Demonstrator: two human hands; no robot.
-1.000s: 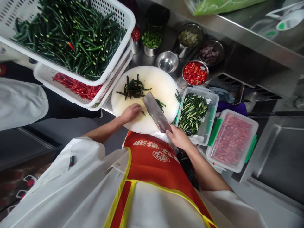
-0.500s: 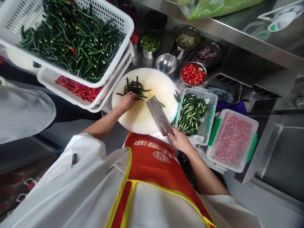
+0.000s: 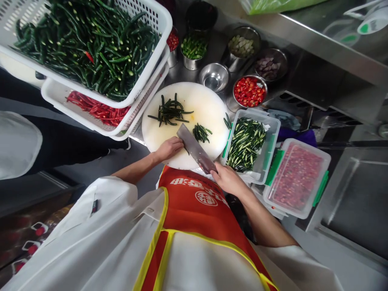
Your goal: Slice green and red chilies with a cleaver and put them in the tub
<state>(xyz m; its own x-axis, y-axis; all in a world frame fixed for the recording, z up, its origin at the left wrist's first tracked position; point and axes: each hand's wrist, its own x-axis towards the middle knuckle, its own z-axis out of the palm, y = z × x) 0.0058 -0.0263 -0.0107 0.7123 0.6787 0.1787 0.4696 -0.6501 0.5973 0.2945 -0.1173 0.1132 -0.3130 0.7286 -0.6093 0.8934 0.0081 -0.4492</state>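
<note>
My right hand is wrapped round the handle of a cleaver, whose blade lies slantwise over the round white cutting board. Close to the blade's far end, my left hand presses on the board with fingers bent together. The dark tip of a green chili pepper shows by those fingers; the rest is hidden. Beyond the hand lies a loose pile of whole green chili peppers. On the blade's right side is a small heap of cut green chili strips.
White baskets of green peppers and red peppers stand at left. Right of the board are a tub of cut green peppers and a lidded tub of pinkish food. Behind stand an empty steel bowl and a pot of red pieces.
My left hand has moved from the pepper pile toward the near edge of the board. The cleaver has shifted slightly left and nearer, uncovering the heap of cut strips.
</note>
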